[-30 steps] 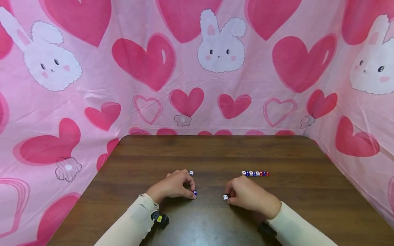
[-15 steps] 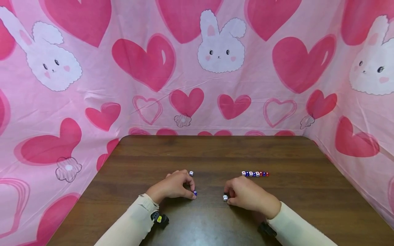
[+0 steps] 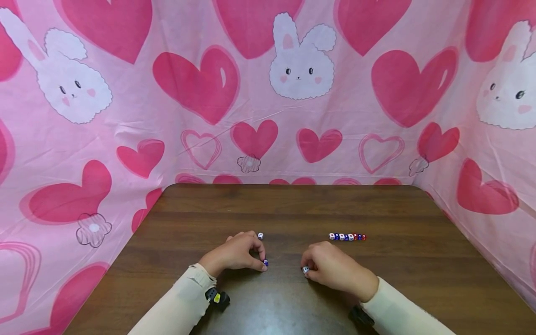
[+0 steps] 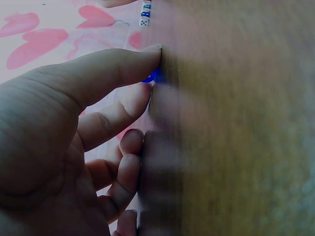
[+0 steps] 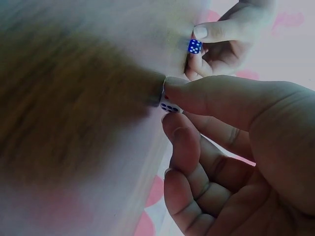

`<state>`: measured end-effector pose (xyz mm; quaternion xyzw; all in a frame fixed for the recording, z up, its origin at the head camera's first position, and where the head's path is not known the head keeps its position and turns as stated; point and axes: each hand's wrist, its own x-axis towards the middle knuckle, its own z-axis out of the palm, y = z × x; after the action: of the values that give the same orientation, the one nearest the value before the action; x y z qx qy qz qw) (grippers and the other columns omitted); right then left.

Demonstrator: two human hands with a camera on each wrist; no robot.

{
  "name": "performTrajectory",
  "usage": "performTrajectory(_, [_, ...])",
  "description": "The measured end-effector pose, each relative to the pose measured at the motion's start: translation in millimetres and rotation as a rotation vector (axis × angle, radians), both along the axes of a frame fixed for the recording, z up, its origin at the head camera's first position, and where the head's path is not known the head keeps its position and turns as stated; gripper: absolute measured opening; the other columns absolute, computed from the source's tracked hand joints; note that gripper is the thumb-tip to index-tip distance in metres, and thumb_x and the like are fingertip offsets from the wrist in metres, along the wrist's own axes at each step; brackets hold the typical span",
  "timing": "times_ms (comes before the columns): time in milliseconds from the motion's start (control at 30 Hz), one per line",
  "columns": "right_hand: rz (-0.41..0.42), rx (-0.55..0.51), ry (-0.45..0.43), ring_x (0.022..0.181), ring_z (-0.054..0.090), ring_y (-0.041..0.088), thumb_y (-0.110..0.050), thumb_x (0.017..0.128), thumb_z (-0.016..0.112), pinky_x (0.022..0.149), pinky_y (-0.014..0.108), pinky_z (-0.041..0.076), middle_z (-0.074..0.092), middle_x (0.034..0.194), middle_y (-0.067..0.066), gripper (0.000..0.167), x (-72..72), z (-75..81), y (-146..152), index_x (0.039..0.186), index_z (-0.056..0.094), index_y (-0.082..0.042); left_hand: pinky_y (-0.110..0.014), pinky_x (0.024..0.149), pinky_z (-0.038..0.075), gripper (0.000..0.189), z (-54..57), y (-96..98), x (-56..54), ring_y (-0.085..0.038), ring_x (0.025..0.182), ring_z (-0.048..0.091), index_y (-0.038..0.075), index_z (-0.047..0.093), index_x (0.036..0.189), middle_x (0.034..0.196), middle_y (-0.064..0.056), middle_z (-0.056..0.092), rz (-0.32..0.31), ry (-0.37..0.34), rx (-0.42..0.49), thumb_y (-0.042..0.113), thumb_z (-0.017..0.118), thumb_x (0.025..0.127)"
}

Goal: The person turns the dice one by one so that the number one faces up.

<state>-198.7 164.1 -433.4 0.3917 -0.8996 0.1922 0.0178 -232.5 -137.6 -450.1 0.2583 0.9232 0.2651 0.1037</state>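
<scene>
Between thumb and index finger my left hand [image 3: 234,252] pinches a blue die [image 3: 265,263] on the table. The right wrist view shows that blue die [image 5: 195,46] with white pips, held at the fingertips. My right hand [image 3: 335,266] pinches a white die [image 3: 305,270] at the table surface, a short way right of the blue one. In the right wrist view the white die [image 5: 170,106] shows dark pips between thumb and curled fingers. Another white die [image 3: 260,236] lies just beyond the left hand's fingers.
A straight row of white, blue and red dice [image 3: 347,237] lies beyond the right hand. The brown wooden table [image 3: 293,204] ends at a pink cloth backdrop [image 3: 259,107] with hearts and rabbits.
My right hand has shifted slightly left, and the white die now sits turned between its fingertips. The left hand and its blue die have stayed in place.
</scene>
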Motion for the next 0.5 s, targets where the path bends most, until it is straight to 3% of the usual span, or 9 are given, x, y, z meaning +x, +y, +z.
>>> performTrajectory(500, [-0.026,-0.013,-0.073,0.064,0.054,-0.006,-0.013,0.084,0.084,0.061,0.020,0.048,0.063,0.072,-0.018,0.014,-4.2,-1.2,2.2,0.082,0.072,-0.020,-0.044,0.085,0.027,0.024,1.1,0.7,0.2,-0.013,0.096,0.048,0.036,0.067,0.075,0.094,0.011,0.055,0.010,-0.004,-0.013,0.046,0.089,0.078])
